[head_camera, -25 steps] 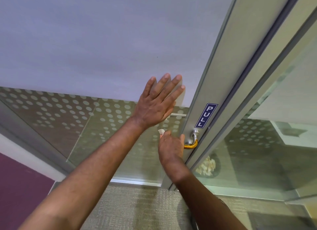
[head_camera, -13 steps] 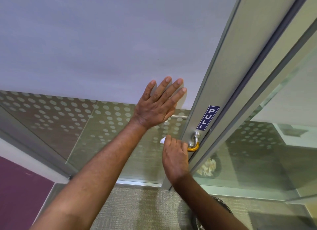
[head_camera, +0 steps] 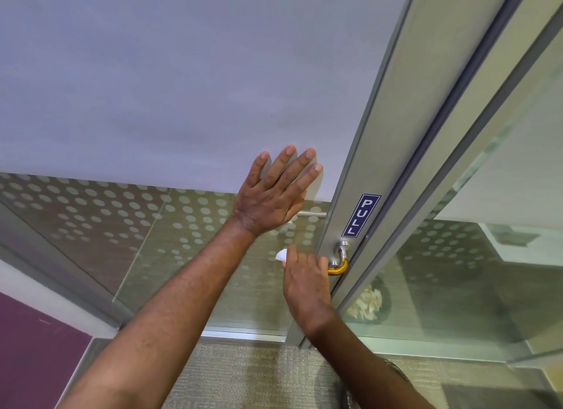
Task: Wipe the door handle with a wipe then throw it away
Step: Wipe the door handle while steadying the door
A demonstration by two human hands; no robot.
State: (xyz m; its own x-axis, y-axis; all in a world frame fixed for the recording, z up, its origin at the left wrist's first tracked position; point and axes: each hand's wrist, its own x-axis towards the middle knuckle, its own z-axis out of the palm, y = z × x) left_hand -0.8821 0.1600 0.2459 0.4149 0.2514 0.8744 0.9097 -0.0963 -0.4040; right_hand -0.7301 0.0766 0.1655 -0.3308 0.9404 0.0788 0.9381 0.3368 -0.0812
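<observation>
Nearest the camera, two bare forearms extended forward over a beige carpeted floor (head_camera: 243, 375). The right hand (head_camera: 304, 283) was wrapped around the lever of the door handle (head_camera: 339, 264), with the fingers curled over it. A white wipe (head_camera: 281, 254) was clamped between that hand and the lever; only a small corner of the wipe projected at the hand's upper left edge. The rest of the wipe was hidden. The exposed end of the handle was amber-coloured where it curved into a silver neck, and the neck was fixed to the metal door frame (head_camera: 359, 171).

The left hand (head_camera: 274, 195) lay above and to the left of the right hand, apart from it. It was open and flat, with the fingers spread and the palm pressed against the door panel (head_camera: 182, 88). It held nothing.

On the frame, just above the handle mount, a blue label (head_camera: 361, 215) read "PULL" in white letters. The lower glass (head_camera: 122, 219) of the door carried a pattern of frosted dots. Beyond the glass to the right, a pale crumpled mass (head_camera: 367, 302) lay in a dark round container; its contents could not be identified.
</observation>
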